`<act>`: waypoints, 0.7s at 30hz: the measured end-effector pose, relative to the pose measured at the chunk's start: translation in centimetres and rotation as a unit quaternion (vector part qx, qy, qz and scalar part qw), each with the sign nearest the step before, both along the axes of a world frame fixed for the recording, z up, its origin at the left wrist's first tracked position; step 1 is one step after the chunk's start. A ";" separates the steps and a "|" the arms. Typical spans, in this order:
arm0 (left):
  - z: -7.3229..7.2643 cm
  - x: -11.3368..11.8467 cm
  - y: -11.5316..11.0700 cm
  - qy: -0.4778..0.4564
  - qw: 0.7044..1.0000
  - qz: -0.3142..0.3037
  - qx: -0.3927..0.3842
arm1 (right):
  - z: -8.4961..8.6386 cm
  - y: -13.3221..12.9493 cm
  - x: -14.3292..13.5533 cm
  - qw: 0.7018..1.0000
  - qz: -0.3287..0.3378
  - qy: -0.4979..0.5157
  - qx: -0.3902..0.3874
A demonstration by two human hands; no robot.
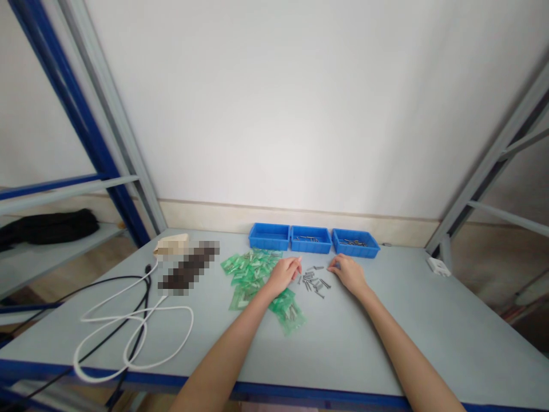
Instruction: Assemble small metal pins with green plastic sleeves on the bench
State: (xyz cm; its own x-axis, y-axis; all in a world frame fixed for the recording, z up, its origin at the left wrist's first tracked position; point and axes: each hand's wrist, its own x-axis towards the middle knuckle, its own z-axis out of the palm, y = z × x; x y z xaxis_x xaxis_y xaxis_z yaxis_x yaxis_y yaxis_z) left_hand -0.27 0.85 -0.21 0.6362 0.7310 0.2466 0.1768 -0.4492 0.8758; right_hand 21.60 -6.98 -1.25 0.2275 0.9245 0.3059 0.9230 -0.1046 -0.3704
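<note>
Green bags (251, 272) flank screws (314, 281); blue bins (313, 238) stand behind.

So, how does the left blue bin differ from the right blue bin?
The left blue bin looks empty, while the right blue bin holds dark metal pieces. The left blue bin stands behind the green bags; the right blue bin stands behind the right hand. Both are shallow, rectangular and stand in one row.

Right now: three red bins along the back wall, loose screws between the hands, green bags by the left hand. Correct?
Not quite. In the head view the three bins along the back wall are blue, not red. The rest holds: loose screws lie between the hands, and the green bags sit by the left hand, with the right hand across the screws.
</note>
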 end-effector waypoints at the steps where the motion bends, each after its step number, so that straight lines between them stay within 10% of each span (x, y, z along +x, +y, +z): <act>1: 0.0 0.0 -0.1 0.002 1.000 -0.003 0.001 | 0.1 -0.1 -0.3 1.000 -0.007 -0.006 0.004; 5: 0.5 0.1 -0.8 0.014 1.000 -0.020 0.001 | 0.9 -0.7 -1.6 0.999 -0.009 0.023 0.028; 13: 1.7 0.0 -2.2 0.016 0.998 -0.064 0.007 | 3.3 -1.7 -5.9 0.964 0.189 0.162 0.095; 21: 1.4 0.2 -2.2 0.011 0.997 -0.076 -0.020 | 3.1 -1.6 -6.8 0.942 0.184 0.239 0.146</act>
State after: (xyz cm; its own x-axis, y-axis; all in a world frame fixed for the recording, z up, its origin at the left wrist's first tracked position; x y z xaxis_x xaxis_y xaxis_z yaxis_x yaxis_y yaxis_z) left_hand -0.08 -1.35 1.17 0.7450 0.6351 0.2040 0.1293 -0.4375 0.8899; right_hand 14.78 -8.62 1.81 0.0840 0.8598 0.5037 0.5967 0.3614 -0.7165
